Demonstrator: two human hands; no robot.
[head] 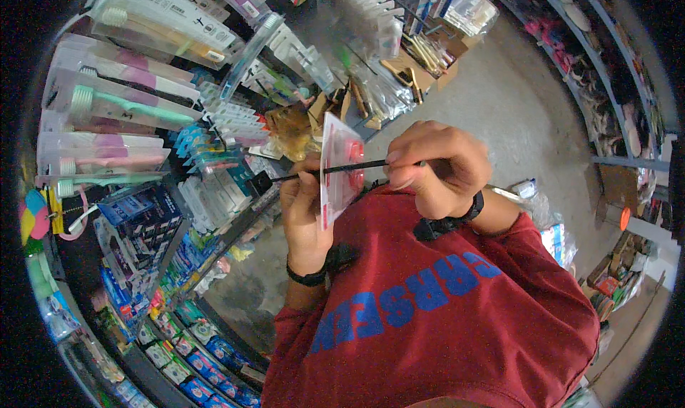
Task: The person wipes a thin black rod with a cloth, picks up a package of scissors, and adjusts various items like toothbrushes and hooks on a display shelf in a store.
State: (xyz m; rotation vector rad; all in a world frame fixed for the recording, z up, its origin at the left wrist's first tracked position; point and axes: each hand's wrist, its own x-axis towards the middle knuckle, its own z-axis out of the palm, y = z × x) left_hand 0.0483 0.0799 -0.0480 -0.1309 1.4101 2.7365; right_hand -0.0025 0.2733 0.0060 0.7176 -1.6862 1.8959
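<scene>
A slim black display hook (369,165) juts out from the rack and runs across the space before my chest. At its free end, my right hand (444,164) pinches it between thumb and fingertips. Nearer the rack, my left hand (309,226) has its thumb and fingers closed around the same hook. Between the two hands hangs a blister pack (336,194), with a white card back and a red item under clear plastic. It is seen nearly edge-on, and the hook passes through its card. The left fingers are partly hidden behind the thumb and the card.
Packaged toothbrushes (134,108) hang in rows at the left. Below them stand dark blue boxes (142,202) and shelves of small blue packs (198,365). Brushes in a cardboard box (428,52) sit beyond my hands. Stocked shelving (594,76) lines the right, across the concrete floor (514,113).
</scene>
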